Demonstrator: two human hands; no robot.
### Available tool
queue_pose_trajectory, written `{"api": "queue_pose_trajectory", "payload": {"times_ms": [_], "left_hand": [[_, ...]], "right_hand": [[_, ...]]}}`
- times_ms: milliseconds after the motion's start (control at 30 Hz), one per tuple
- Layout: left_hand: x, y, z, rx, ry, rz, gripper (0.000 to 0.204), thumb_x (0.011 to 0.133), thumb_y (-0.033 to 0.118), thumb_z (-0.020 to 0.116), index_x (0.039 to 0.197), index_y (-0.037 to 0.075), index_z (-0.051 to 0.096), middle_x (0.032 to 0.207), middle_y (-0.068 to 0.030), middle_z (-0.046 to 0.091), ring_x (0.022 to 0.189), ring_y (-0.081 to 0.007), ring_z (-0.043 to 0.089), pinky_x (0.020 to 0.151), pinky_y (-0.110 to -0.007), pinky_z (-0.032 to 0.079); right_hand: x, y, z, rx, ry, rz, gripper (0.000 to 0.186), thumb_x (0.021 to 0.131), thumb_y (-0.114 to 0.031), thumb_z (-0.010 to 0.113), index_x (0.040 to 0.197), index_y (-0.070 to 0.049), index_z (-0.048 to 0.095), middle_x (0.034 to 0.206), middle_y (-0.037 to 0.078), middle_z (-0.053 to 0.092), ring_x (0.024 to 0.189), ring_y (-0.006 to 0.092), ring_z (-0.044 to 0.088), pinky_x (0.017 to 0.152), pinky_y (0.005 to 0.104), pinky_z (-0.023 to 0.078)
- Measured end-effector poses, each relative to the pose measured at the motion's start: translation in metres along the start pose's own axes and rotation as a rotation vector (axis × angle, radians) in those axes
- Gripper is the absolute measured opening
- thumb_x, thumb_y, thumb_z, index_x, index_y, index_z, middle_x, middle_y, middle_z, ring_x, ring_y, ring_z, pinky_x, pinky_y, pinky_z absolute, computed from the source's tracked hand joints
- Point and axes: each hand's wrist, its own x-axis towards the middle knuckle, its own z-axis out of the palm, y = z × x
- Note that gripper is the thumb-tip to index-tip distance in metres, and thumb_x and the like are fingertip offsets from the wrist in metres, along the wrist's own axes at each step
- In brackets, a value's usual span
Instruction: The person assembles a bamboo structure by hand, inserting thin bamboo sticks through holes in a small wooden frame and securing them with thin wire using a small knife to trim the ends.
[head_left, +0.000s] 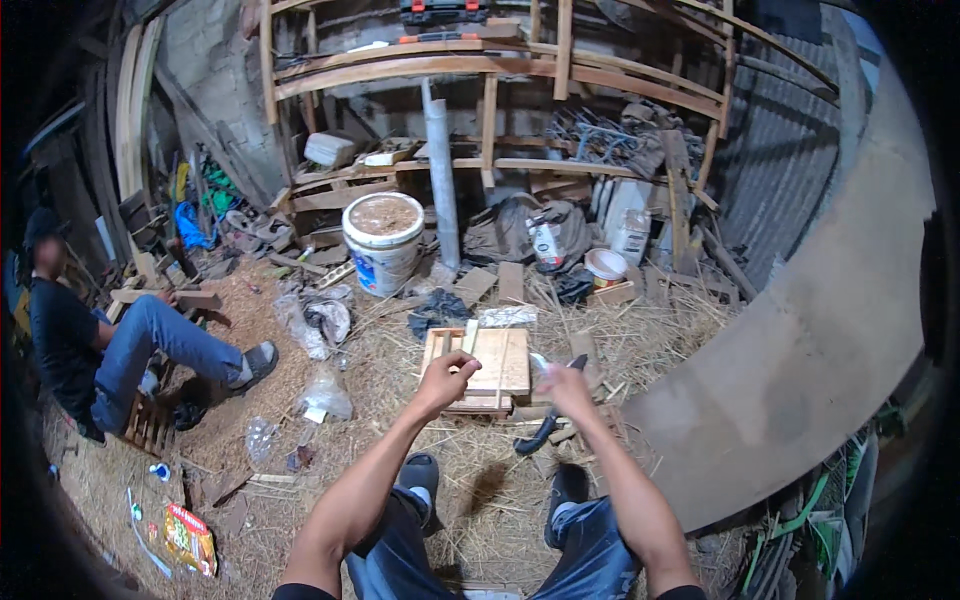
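Note:
My left hand (447, 384) is closed in a pinch over the left part of a low wooden block or box (510, 362) on the ground. Whatever lies between its fingers is too small to make out. A pale flat strip (471, 338) rises just beyond those fingers; whether they touch it I cannot tell. To the right of the box, my right hand (566, 390) is closed and slightly blurred. A whitish, shiny tip (538, 360) shows at its fingers, its kind unclear. Below that hand lies a curved black tool or handle (537, 437).
At left, another person (75, 330) sits on a slatted crate holding a wooden piece. A white bucket (383, 245) stands behind the box, near a grey pipe (440, 180). A large curved sheet (790, 370) borders the right. Straw, shavings and plastic bags (325, 392) litter the ground.

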Motion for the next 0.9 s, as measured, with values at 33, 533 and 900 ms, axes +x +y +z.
{"api": "queue_pose_trajectory", "payload": {"times_ms": [33, 533, 900], "left_hand": [[0.003, 0.005, 0.008, 0.021, -0.009, 0.041, 0.02, 0.088, 0.02, 0.06, 0.092, 0.001, 0.064, 0.075, -0.0081, 0.063, 0.063, -0.0159, 0.057, 0.061, -0.032, 0.046], [-0.026, 0.034, 0.005, 0.37, -0.051, 0.559, 0.016, 0.087, 0.013, 0.06, 0.091, -0.002, 0.063, 0.083, -0.0152, 0.063, 0.071, -0.024, 0.062, 0.065, -0.033, 0.049], [-0.022, 0.019, 0.007, 0.364, -0.019, 0.466, 0.019, 0.087, 0.016, 0.061, 0.095, 0.0, 0.064, 0.08, -0.0147, 0.067, 0.069, -0.0236, 0.064, 0.066, -0.034, 0.049]], "right_hand": [[0.004, -0.003, 0.01, -0.061, -0.081, -0.046, 0.031, 0.098, -0.022, 0.041, 0.102, 0.002, 0.06, 0.08, 0.008, 0.066, 0.069, 0.0106, 0.062, 0.059, 0.0241, 0.046], [-0.004, -0.032, -0.067, 0.727, 0.145, 0.054, 0.021, 0.095, -0.02, 0.052, 0.102, -0.003, 0.06, 0.077, 0.003, 0.057, 0.045, 0.0019, 0.035, 0.037, 0.016, 0.025], [-0.022, -0.05, 0.041, 0.549, -0.229, 0.008, 0.029, 0.096, -0.022, 0.052, 0.116, -0.001, 0.055, 0.075, 0.003, 0.059, 0.047, 0.003, 0.037, 0.041, 0.0171, 0.027]]}}
